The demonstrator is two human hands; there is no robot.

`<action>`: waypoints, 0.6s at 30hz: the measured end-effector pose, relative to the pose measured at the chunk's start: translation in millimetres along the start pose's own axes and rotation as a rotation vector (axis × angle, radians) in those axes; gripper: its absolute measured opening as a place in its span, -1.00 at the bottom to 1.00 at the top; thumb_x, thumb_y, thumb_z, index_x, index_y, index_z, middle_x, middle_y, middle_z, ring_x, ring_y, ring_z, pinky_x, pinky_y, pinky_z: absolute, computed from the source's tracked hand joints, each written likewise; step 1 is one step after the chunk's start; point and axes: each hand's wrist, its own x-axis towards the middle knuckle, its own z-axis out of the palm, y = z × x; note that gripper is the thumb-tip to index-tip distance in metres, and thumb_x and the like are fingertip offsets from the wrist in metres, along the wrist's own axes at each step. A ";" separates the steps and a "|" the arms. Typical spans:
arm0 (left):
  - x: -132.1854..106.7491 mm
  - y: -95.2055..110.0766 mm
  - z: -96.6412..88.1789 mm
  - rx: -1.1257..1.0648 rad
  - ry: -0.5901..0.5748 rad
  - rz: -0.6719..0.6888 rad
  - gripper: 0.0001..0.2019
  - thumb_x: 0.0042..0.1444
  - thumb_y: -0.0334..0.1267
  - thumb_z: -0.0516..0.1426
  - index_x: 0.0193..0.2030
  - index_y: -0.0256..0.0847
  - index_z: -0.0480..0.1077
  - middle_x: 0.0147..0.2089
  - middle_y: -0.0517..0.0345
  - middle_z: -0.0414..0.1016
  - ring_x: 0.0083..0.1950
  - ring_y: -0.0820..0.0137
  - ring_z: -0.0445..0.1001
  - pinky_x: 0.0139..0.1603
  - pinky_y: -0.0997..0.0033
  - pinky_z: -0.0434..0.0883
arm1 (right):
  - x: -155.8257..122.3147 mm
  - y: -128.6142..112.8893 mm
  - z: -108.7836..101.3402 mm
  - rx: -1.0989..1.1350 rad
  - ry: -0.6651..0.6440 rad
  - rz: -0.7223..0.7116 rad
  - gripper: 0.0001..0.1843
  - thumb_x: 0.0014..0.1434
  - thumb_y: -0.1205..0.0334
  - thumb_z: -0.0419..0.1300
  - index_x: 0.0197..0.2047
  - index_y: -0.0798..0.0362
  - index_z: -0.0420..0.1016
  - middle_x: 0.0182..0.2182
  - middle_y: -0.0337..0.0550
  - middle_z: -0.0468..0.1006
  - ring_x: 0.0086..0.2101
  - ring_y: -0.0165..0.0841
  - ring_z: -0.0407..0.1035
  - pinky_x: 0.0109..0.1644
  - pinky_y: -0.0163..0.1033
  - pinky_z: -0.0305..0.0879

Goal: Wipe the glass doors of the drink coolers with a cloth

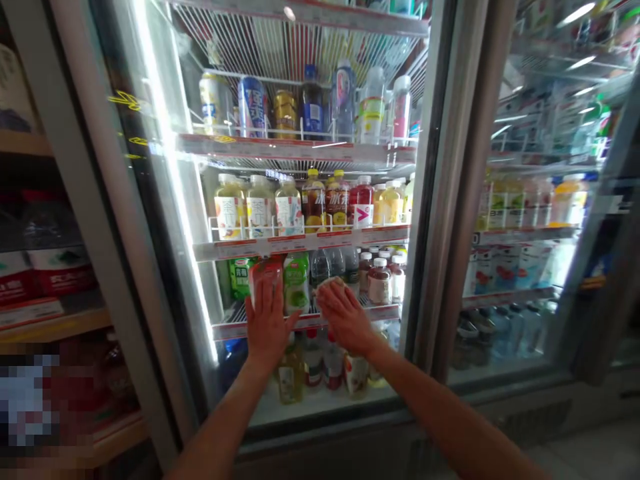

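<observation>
My left hand (267,323) reaches into the lit drinks fridge, fingers stretched upward and lying flat against a red-labelled bottle (267,269) on the third shelf (230,329). A green-labelled bottle (297,280) stands just right of it. My right hand (345,317) is at the same shelf, fingers curled down over a small pale thing (333,283) that I cannot make out, in front of the dark clear bottles (320,265). Both forearms rise from the bottom of the view.
The glass door (125,200) is swung out to the left. Wire shelves above hold cans (253,107) and juice bottles (260,207); small bottles (313,363) stand on the bottom shelf. A second, closed fridge (525,220) is on the right, store shelving (55,273) on the left.
</observation>
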 end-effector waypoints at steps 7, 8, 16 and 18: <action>0.4 -1.1 -0.5 0.002 -0.004 0.014 -0.22 0.16 -0.05 0.05 0.37 -0.19 -0.33 0.39 -0.16 -0.12 0.40 0.12 -0.14 0.32 -0.07 -0.05 | 20.7 76.2 -21.4 -0.168 0.417 0.502 -0.45 0.23 0.32 -0.08 0.29 0.10 0.07 0.35 0.02 -0.19 0.31 -0.09 -0.23 0.25 0.20 -0.02; 0.5 -0.8 -0.3 0.003 0.001 0.014 -0.23 0.16 -0.05 0.04 0.37 -0.19 -0.32 0.39 -0.16 -0.12 0.40 0.12 -0.14 0.32 -0.07 -0.05 | 26.4 74.0 -20.5 -0.167 0.422 0.514 -0.46 0.24 0.31 -0.08 0.29 0.11 0.08 0.36 0.03 -0.20 0.31 -0.09 -0.25 0.26 0.19 -0.03; 0.9 -1.0 -1.2 0.018 0.002 0.020 -0.25 0.18 -0.03 0.00 0.37 -0.18 -0.32 0.39 -0.15 -0.12 0.39 0.11 -0.10 0.31 -0.09 -0.03 | 32.2 27.6 -14.0 -0.040 0.033 0.029 -0.50 0.18 0.33 -0.01 0.20 0.04 0.26 0.28 -0.13 0.13 0.31 -0.27 -0.22 0.34 0.00 -0.11; 0.5 -1.3 -0.8 0.026 0.004 0.026 -0.25 0.18 -0.03 0.00 0.37 -0.18 -0.32 0.39 -0.15 -0.10 0.39 0.12 -0.10 0.31 -0.07 -0.03 | 40.3 50.5 -21.2 -0.078 0.209 0.256 -0.53 0.22 0.32 -0.05 0.20 0.13 0.25 0.31 -0.02 0.02 0.31 -0.18 -0.24 0.31 0.08 -0.09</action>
